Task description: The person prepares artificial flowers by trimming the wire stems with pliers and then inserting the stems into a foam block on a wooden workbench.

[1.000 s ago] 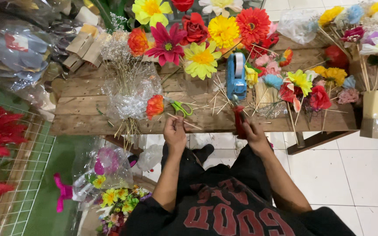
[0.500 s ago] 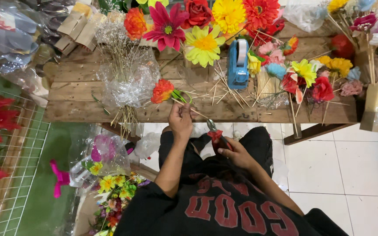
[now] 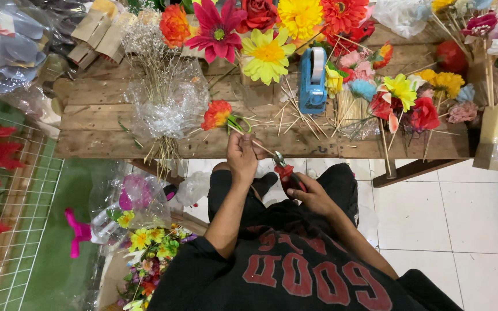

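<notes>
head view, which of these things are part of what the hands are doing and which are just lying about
In hand:
- orange flower on a thin stick, held by the left hand
- red-handled pliers, held by the right hand, jaws at the stick

Lying about:
- blue tape dispenser
- wrapped dried sprigs
- yellow flower
- loose sticks
- wooden table

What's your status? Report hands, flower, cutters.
Left hand grips orange artificial flower's thin stick stem. Right hand holds red-handled metal cutters at the stem. Wooden table edge adjacent.
</notes>
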